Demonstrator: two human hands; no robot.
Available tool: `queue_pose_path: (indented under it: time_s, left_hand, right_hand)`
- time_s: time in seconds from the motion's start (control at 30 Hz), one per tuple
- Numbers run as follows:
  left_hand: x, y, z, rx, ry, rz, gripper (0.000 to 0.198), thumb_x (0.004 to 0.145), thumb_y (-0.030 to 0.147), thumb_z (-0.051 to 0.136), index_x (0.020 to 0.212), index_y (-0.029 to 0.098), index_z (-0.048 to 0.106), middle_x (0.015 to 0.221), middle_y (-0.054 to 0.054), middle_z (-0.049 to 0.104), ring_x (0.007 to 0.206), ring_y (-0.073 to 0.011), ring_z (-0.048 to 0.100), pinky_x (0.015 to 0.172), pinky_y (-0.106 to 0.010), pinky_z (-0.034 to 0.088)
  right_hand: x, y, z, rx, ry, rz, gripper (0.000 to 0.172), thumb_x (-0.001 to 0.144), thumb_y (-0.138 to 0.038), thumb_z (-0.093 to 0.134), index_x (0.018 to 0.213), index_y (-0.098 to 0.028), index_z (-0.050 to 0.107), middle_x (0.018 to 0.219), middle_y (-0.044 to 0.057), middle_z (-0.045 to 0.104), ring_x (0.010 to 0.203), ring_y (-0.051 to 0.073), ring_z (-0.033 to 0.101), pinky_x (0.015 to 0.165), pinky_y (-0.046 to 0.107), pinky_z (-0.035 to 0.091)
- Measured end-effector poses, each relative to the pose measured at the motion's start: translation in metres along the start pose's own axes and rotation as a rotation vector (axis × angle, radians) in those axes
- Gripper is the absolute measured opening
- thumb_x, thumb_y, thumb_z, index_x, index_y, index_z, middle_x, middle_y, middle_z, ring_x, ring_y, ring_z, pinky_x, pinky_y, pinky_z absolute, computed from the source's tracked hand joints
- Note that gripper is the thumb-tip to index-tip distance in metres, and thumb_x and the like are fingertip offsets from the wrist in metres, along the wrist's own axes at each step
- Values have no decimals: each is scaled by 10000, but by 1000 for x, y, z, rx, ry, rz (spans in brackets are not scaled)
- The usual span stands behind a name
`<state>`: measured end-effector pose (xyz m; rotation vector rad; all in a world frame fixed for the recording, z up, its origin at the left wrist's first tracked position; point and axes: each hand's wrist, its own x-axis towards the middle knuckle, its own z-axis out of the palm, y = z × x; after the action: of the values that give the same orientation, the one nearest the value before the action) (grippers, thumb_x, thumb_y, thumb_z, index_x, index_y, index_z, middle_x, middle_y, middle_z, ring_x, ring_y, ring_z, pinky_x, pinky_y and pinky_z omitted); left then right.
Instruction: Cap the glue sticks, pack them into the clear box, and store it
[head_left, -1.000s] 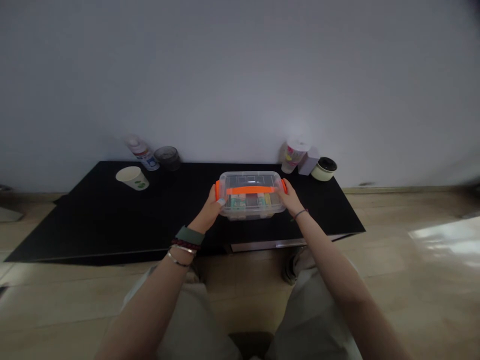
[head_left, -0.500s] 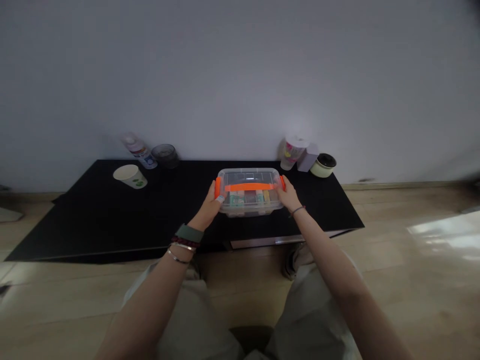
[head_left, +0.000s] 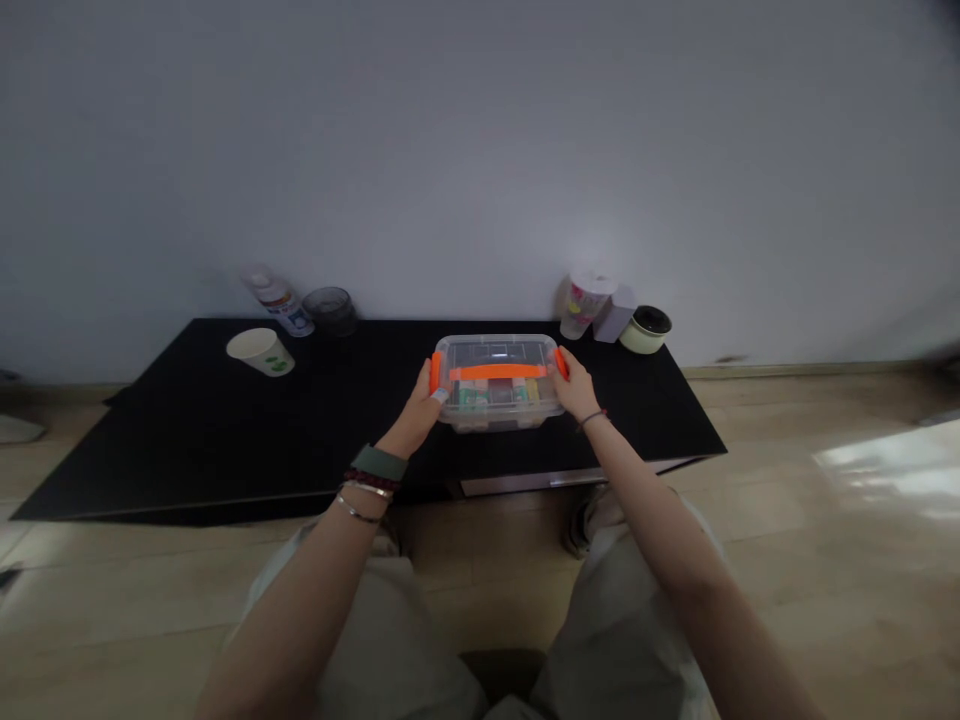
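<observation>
Currently, left hand (head_left: 416,412): closed around the left end of a clear plastic storage box (head_left: 493,407), at its orange left latch (head_left: 435,374)
Right hand (head_left: 576,388): closed around the right end of the same box, at its orange right latch (head_left: 561,363)
Box place: somewhat right of the middle of the black tabletop (head_left: 315,430), between back and front edges; I cannot tell whether it rests there or is held just above
Lid (head_left: 517,350): on, with an orange carrying handle (head_left: 498,371) lying across it; green and yellow contents show blurred through the plastic
Back left corner: a capped spray can (head_left: 279,300) just beside a dark see-through bowl (head_left: 331,314), a leaf-printed paper cup (head_left: 261,350) in front of them
Back right corner: a printed tumbler (head_left: 582,309), a pale lilac carton (head_left: 615,316) and a cream pot (head_left: 643,337) with a black lid, close together along the back edge
</observation>
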<state>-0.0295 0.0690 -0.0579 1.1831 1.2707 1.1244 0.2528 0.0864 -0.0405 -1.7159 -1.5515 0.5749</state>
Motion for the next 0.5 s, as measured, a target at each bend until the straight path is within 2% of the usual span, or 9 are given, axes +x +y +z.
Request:
queue_pose_path:
  time_s: [0.07, 0.17, 0.2, 0.23, 0.3, 0.37, 0.43, 0.47, 0.5]
  left_hand:
    - [-1, 2, 1, -3, 11, -10, 832, 889, 313, 568, 1597, 176, 152, 1671, -108, 149, 1527, -260, 186, 1253, -417, 160]
    - [-2, 5, 2, 4, 21, -4, 834, 894, 335, 581, 1594, 171, 159, 1667, -115, 164, 1522, -266, 202, 1252, -415, 166]
    - [-3, 6, 3, 4, 25, -10, 836, 897, 335, 578, 1595, 162, 151, 1664, -122, 171, 1519, -266, 211, 1250, -414, 176]
    - [-3, 7, 4, 3, 27, -21, 837, 902, 330, 571, 1596, 153, 137, 1663, -129, 173, 1517, -265, 220, 1247, -413, 191]
    - [-2, 7, 5, 5, 37, -45, 834, 908, 308, 554, 1597, 139, 115, 1661, -137, 174, 1513, -261, 235, 1240, -414, 217]
    - [-1, 6, 5, 16, 60, -51, 819, 910, 296, 545, 1594, 134, 126, 1661, -137, 173, 1511, -255, 242, 1240, -412, 221]
    - [1, 3, 4, 29, 89, -32, 786, 910, 301, 543, 1584, 133, 176, 1660, -137, 179, 1512, -249, 241, 1242, -409, 213]
    - [2, 0, 3, 36, 100, -16, 762, 909, 307, 544, 1575, 140, 214, 1656, -136, 195, 1509, -251, 249, 1242, -415, 214]
    - [3, -2, 2, 43, 111, 5, 731, 908, 315, 547, 1561, 154, 260, 1648, -133, 226, 1502, -256, 267, 1240, -430, 219]
  right_hand:
    - [-3, -8, -4, -38, 48, -58, 530, 924, -291, 496, 1420, -106, 509, 1407, 176, 570, 1313, 286, 540, 1124, 465, 413]
    - [-20, -33, -15, -108, 181, -273, 458, 950, -299, 465, 1362, -121, 557, 1404, 190, 554, 1336, 298, 491, 1119, 486, 393]
    - [-29, -43, -18, -113, 175, -355, 417, 954, -294, 466, 1314, -127, 592, 1364, 190, 581, 1308, 297, 507, 1106, 478, 400]
    - [-41, -53, -21, -95, 103, -427, 363, 955, -286, 475, 1250, -142, 630, 1283, 177, 631, 1237, 283, 555, 1073, 456, 428]
    - [-67, -68, -19, 17, -210, -511, 251, 957, -288, 503, 1094, -174, 680, 1054, 114, 710, 1001, 219, 647, 938, 369, 506]
    - [-95, -66, -8, 168, -660, -457, 211, 956, -329, 542, 988, -174, 682, 875, 48, 712, 809, 156, 652, 789, 281, 527]
    - [-119, -48, 11, 269, -1148, -229, 209, 928, -350, 613, 964, -156, 683, 800, 16, 703, 742, 127, 652, 723, 234, 519]
    - [-128, -34, 20, 268, -1348, -27, 186, 910, -320, 645, 938, -141, 685, 768, 12, 697, 720, 122, 656, 706, 226, 519]
    - [-136, -18, 29, 223, -1448, 228, 166, 895, -279, 665, 859, -117, 680, 723, 18, 682, 681, 128, 654, 679, 237, 525]
